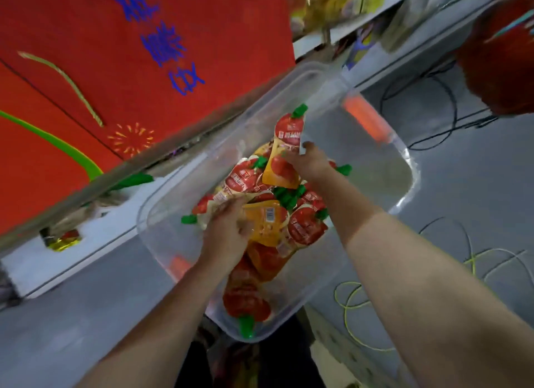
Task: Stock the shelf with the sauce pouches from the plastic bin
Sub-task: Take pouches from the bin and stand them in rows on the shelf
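**Right hand [309,162] holds one pouch [284,144] over the bin [409,170]**

Right arm reaches forward, thumb and fingers pinching the pouch by its edge, its green cap pointing away. Left hand [228,228], nearer and to the left, lies palm-down on the heap [303,228] with bent fingers; blur hides whether it grips anything. One clear bin under both hands holds roughly nine more pouches, too tangled to count exactly.

Plastic bin [372,121]: clear, rectangular, open-topped, with orange latches at both ends, set beside the pale shelf [95,237]. Sauce pouches [303,228]: red and orange, green screw caps, heaped loosely in the bin's near half at mixed angles. Raised pouch [284,156]: cap uppermost, above the heap, pinched by the right hand [310,162]. Left-edge pouch [225,198]: lying on the heap, gripped by the left hand [228,231].
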The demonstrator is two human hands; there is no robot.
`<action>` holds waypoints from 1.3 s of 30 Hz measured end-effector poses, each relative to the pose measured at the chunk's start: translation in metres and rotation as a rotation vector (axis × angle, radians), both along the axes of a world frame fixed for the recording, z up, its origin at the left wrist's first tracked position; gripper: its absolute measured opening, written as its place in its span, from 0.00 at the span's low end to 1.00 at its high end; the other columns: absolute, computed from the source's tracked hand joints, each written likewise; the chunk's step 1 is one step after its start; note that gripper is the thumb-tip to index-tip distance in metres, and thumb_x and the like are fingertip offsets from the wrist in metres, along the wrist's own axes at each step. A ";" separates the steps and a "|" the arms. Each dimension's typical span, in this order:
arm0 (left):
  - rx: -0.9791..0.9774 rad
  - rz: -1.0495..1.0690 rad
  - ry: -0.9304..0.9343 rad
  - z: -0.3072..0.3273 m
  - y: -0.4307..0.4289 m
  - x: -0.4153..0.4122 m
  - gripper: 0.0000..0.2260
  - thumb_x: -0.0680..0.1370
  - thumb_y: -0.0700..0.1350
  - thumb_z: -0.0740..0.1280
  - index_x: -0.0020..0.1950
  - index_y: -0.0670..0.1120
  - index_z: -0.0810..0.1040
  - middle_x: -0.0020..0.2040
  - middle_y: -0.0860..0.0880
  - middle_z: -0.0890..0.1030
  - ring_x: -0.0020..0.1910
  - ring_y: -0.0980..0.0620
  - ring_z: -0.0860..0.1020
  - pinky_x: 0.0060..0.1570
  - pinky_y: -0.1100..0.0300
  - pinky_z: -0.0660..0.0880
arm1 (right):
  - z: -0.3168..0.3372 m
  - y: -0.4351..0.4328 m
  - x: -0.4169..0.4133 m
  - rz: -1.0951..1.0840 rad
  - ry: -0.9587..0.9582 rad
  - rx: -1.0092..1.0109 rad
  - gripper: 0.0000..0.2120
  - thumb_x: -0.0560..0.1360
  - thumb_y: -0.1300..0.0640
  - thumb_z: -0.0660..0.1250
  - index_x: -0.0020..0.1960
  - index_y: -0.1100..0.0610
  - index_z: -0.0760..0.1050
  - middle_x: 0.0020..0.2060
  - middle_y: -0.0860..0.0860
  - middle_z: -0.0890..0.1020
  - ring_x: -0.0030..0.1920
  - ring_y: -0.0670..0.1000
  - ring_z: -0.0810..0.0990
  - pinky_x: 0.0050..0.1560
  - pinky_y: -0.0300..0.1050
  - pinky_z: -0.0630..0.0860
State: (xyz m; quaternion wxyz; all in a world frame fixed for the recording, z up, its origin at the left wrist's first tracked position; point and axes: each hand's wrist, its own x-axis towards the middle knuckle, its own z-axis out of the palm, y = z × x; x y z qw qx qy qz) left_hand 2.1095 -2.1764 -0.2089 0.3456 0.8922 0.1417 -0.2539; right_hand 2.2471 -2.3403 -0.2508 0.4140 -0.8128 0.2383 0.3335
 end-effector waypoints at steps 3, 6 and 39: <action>0.048 0.015 -0.024 -0.010 -0.001 0.001 0.20 0.77 0.41 0.67 0.70 0.49 0.73 0.67 0.46 0.75 0.65 0.46 0.73 0.57 0.61 0.68 | -0.022 0.004 0.007 -0.122 0.052 0.081 0.29 0.73 0.52 0.74 0.69 0.61 0.69 0.65 0.57 0.77 0.63 0.58 0.78 0.63 0.51 0.76; 0.004 0.081 -0.021 -0.015 0.002 0.002 0.19 0.77 0.43 0.67 0.68 0.49 0.74 0.65 0.46 0.77 0.63 0.46 0.75 0.61 0.58 0.71 | -0.021 -0.007 0.002 -0.203 0.036 0.206 0.24 0.70 0.56 0.77 0.63 0.56 0.73 0.59 0.55 0.81 0.56 0.58 0.82 0.59 0.58 0.79; -0.486 1.053 -0.223 0.087 0.090 -0.059 0.11 0.78 0.45 0.68 0.60 0.45 0.77 0.47 0.54 0.82 0.42 0.61 0.81 0.40 0.65 0.78 | 0.027 0.074 -0.106 0.819 -0.300 -0.109 0.24 0.76 0.53 0.65 0.70 0.51 0.63 0.53 0.56 0.81 0.52 0.61 0.82 0.55 0.55 0.78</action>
